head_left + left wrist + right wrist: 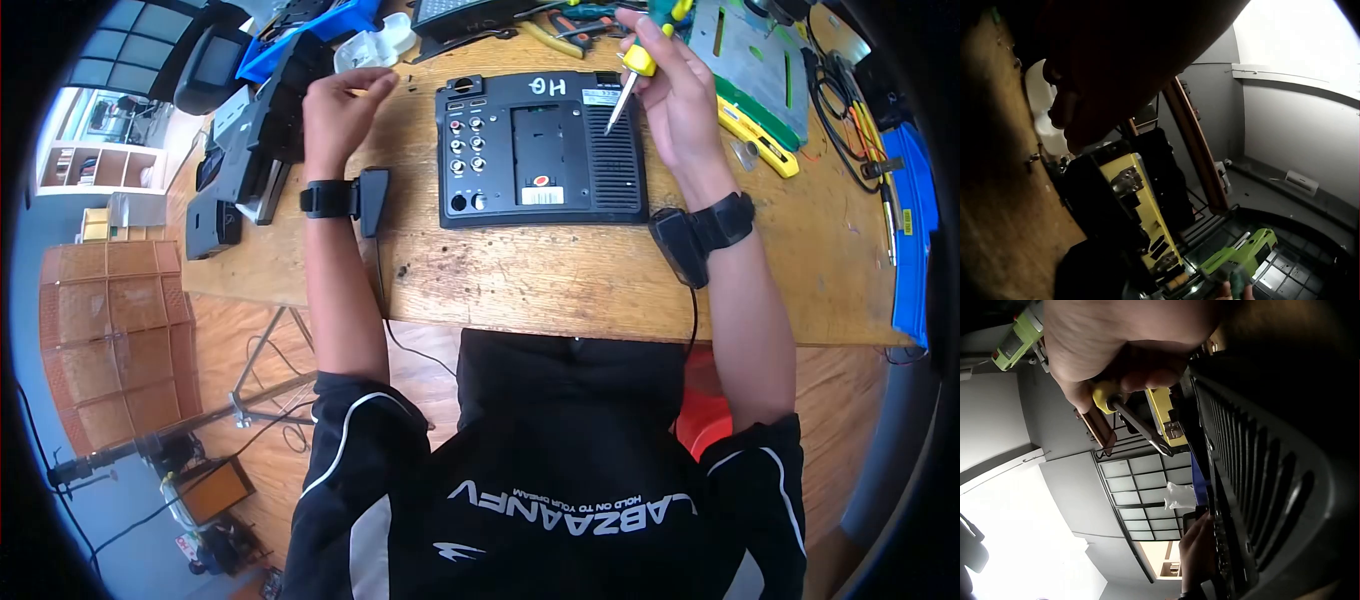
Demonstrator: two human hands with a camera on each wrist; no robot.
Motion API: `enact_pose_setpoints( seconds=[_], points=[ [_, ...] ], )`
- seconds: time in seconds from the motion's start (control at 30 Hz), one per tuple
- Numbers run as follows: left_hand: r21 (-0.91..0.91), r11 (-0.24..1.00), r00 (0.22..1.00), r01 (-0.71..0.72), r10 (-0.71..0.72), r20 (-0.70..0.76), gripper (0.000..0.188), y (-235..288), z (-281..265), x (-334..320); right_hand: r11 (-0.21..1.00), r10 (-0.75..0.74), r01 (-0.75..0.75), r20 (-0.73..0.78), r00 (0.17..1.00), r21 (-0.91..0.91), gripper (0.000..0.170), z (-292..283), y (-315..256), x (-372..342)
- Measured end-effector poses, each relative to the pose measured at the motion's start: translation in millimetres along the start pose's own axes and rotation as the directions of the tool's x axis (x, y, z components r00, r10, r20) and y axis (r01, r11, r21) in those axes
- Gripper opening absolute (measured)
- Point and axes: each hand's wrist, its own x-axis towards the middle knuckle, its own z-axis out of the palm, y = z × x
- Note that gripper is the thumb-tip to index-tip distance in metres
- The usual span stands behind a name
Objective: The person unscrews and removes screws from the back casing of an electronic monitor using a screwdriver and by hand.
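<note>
A black device casing (540,150) lies back-side up on the wooden table, with round connectors at its left, a recessed panel in the middle and vent slots at the right. "HQ" is written on its far edge. My right hand (680,105) grips a screwdriver (620,104) with a yellow and green handle; its shaft slants down over the vents. The right wrist view shows the screwdriver's tip (1165,450) beside the casing's edge. Left of the casing, my left hand (340,110) hovers with loosely bent fingers, nothing visible in them. Small dark screws (409,82) lie by its fingertips.
A white plastic container (375,45) stands behind my left hand, near a blue tray (345,20). Dark equipment (270,120) lines the left side. Pliers (555,40) lie at the back. A yellow cutter knife (755,135), cables and a blue bin (915,230) are at right.
</note>
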Motion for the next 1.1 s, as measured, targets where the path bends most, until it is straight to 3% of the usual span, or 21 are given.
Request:
enact_pose_setpoints(
  seconds=[0.03, 0.13, 0.3, 0.37, 0.43, 0.5, 0.57, 0.63, 0.7, 0.77, 0.83, 0.9, 1.0, 1.1],
  points=[
    [0.014, 0.999, 0.999, -0.044, 0.044, 0.014, 0.025, -8, 5, -1, 1.0, 0.003, -0.003, 0.009, 1.0, 0.006, 0.025, -2, 1, 1],
    [0.013, 0.999, 0.998, -0.03, 0.029, 0.059, 0.025, -15, 15, -3, 0.997, -0.017, 0.018, 0.016, 1.0, -0.077, 0.046, -10, 1, 4],
    [-0.084, 0.995, 0.993, -0.051, 0.059, 0.103, 0.023, -22, 28, -2, 0.996, -0.043, 0.042, -0.003, 0.999, -0.078, 0.046, -6, 0, 1],
    [-0.083, 0.996, 0.996, -0.033, 0.04, 0.085, 0.022, -21, 28, 0, 0.993, -0.05, 0.053, 0.027, 0.998, -0.106, 0.044, -4, 0, -1],
    [-0.024, 0.994, 0.99, -0.106, 0.108, 0.086, 0.024, -20, 28, -2, 0.979, -0.076, 0.086, 0.061, 0.995, -0.187, 0.042, 3, -1, -7],
    [-0.011, 0.999, 0.993, -0.049, 0.05, 0.108, 0.023, -16, 29, -6, 0.957, -0.093, 0.112, 0.086, 0.992, -0.266, 0.041, 9, 1, -16],
    [-0.054, 0.99, 0.986, -0.134, 0.139, 0.097, 0.024, -16, 30, -4, 0.931, -0.124, 0.164, 0.139, 0.983, -0.325, 0.038, 13, 3, -18],
    [-0.05, 0.99, 0.984, -0.133, 0.138, 0.108, 0.024, -17, 30, -3, 0.933, -0.099, 0.149, 0.165, 0.981, -0.327, 0.037, 18, -1, -24],
    [-0.048, 0.991, 0.983, -0.124, 0.129, 0.13, 0.025, -17, 30, -7, 0.837, -0.21, 0.334, 0.31, 0.927, -0.432, 0.035, 35, -6, -33],
    [-0.049, 0.986, 0.979, -0.158, 0.163, 0.12, 0.025, -11, 29, -8, 0.84, -0.14, 0.278, 0.309, 0.941, -0.465, 0.033, 38, -7, -34],
    [-0.022, 0.993, 0.982, -0.116, 0.118, 0.149, 0.024, -11, 31, -6, 0.801, -0.285, 0.417, 0.339, 0.897, -0.429, 0.037, 35, 3, -31],
    [-0.017, 0.981, 0.972, -0.192, 0.193, 0.137, 0.023, -18, 33, -5, 0.793, -0.282, 0.409, 0.322, 0.904, -0.453, 0.035, 34, 4, -34],
    [-0.004, 0.99, 0.98, -0.142, 0.141, 0.14, 0.022, -8, 30, -6, 0.772, -0.236, 0.38, 0.326, 0.916, -0.51, 0.024, 37, -2, -34],
    [0.015, 0.994, 0.981, -0.112, 0.108, 0.164, 0.022, -11, 30, -8, 0.751, -0.268, 0.401, 0.312, 0.911, -0.525, 0.024, 36, 0, -33]
  ],
)
